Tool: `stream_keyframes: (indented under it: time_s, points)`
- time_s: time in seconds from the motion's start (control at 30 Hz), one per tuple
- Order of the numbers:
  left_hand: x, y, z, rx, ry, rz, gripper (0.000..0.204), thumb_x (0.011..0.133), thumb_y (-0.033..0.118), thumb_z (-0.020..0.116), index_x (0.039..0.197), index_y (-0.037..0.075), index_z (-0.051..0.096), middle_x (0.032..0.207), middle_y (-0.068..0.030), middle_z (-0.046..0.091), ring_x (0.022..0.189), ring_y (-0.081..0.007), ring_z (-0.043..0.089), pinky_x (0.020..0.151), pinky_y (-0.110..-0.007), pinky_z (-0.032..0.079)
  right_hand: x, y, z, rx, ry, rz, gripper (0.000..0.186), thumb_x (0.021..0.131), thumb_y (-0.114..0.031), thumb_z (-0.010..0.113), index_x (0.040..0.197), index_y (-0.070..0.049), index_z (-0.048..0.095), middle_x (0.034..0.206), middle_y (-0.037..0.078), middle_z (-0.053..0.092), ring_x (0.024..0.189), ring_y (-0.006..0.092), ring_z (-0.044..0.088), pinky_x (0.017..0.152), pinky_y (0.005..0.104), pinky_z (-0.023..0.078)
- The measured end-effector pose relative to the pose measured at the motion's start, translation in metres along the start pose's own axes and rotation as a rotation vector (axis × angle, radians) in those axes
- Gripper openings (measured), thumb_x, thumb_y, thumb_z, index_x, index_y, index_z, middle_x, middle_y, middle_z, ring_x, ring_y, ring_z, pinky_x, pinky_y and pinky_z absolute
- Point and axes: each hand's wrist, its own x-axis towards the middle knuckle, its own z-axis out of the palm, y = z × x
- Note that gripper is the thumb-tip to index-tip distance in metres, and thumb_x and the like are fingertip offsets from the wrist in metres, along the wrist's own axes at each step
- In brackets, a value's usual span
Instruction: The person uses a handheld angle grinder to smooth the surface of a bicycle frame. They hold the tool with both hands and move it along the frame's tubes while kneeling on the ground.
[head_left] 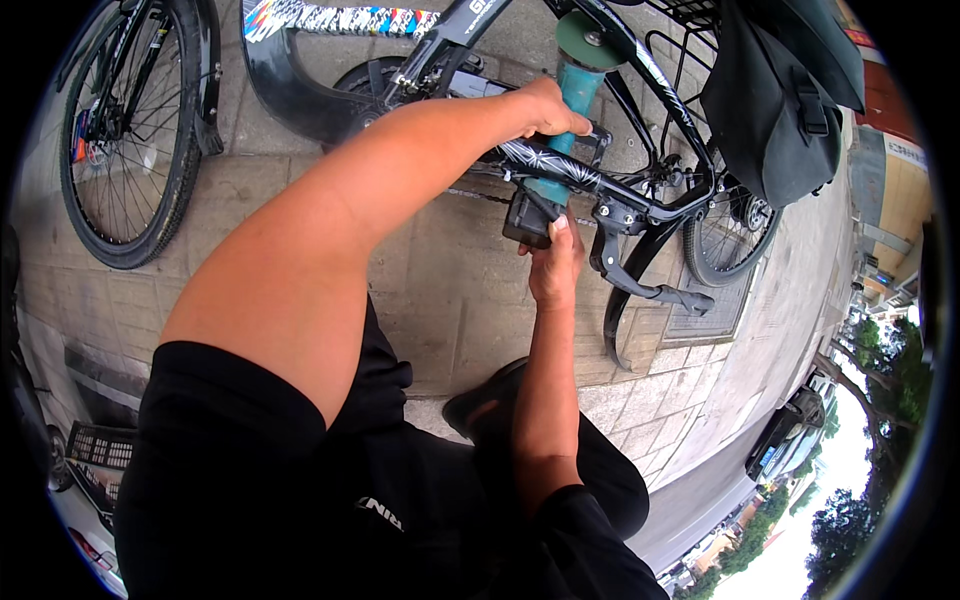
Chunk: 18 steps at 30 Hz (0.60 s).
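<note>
Black sleeve (225,440), lower left. Upper centre: left hand (550,110) fingers curled round tool (583,88); right hand (557,258) closed on its black base (525,222). I judge it heavy, rigid; grip body.

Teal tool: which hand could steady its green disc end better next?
Probably the left hand: it's on the teal tool, near the green disc. The right hand holds the black block at the opposite end.
</note>
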Motion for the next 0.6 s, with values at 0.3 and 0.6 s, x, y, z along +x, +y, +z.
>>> stream_keyframes:
  time_s: [0.3, 0.6]
  points:
    - [0.0027, -0.0016, 0.002, -0.036, 0.008, 0.029, 0.056, 0.079, 0.045, 0.094, 0.106, -0.001, 0.08, 0.097, -0.0144, 0.077, 0.076, -0.0228, 0.07, 0.062, -0.039, 0.054, 0.0019, 0.0037, -0.0063, -0.021, 0.005, 0.007, 0.087, 0.099, -0.037, 0.07, 0.164, 0.011, 0.037, 0.117, 0.01, 0.068, 0.088, 0.0158, 0.065, 0.066, 0.0325, 0.052]
    - [0.0014, -0.0005, 0.0026, -0.042, 0.026, 0.0, 0.055, 0.078, 0.043, 0.095, 0.104, -0.003, 0.08, 0.098, -0.0164, 0.077, 0.078, -0.024, 0.072, 0.068, -0.039, 0.057, 0.0017, 0.0007, -0.0043, -0.002, -0.033, 0.002, 0.076, 0.1, -0.036, 0.067, 0.161, 0.004, 0.046, 0.12, 0.006, 0.068, 0.091, 0.0139, 0.064, 0.067, 0.0313, 0.052]
